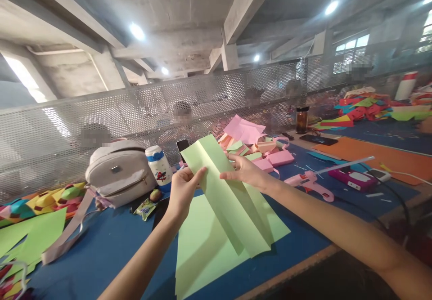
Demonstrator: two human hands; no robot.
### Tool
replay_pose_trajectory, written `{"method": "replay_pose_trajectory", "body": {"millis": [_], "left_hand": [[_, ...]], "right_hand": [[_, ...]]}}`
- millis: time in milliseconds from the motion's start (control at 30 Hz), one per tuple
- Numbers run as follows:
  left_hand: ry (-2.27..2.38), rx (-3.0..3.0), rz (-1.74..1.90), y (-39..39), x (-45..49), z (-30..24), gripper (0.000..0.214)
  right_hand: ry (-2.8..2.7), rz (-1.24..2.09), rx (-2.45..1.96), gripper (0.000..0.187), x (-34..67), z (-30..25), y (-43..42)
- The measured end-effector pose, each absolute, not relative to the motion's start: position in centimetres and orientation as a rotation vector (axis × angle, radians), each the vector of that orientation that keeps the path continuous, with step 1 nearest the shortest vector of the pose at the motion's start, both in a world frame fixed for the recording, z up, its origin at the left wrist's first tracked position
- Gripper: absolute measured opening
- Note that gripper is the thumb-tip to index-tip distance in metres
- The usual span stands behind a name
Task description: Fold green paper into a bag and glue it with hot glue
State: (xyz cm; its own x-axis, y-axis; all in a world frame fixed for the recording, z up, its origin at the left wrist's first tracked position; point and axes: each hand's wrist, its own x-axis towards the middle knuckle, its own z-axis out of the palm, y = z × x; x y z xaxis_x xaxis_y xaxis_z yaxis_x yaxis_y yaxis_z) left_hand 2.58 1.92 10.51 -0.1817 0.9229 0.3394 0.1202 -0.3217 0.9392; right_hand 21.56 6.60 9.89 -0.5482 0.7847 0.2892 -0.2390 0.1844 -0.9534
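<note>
The person's left hand (182,190) and right hand (245,172) grip a creased green sheet (222,199) between their fingers (229,175) over flat green paper (195,244) on the blue bench (108,246)

View: single, head-worn. Position: over the near side of the tabletop (104,246), just behind the left hand (182,187) and right hand (248,169). Direction: forward and down, across to the screen (148,100); ceiling (182,3) along the top. Range: near; hands about mid-frame, forearms (143,255) reaching in from below and right. Field: wide, screen's upper edge climbing rightward.
</note>
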Motion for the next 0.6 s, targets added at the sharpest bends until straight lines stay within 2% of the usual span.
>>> {"method": "replay_pose_trajectory", "body": {"millis": [67, 267, 600], "left_hand": [[1.225, 1.412, 1.595, 2.1, 2.5, 10.2, 0.045], [1.087, 1.380, 1.621, 2.7, 2.3, 9.4, 0.038], [1.065, 1.346, 1.400, 1.3, 3.2, 6.3, 0.044]], "right_hand": [[-1.594, 1.545, -0.553, 0.069, 21.6, 9.4, 6.8], [-1.563, 1.636, -0.622, 0.059, 21.5, 7.8, 7.4], [-1.434, 1.435, -0.718, 0.055, 21.0, 6.5, 8.1]]}}
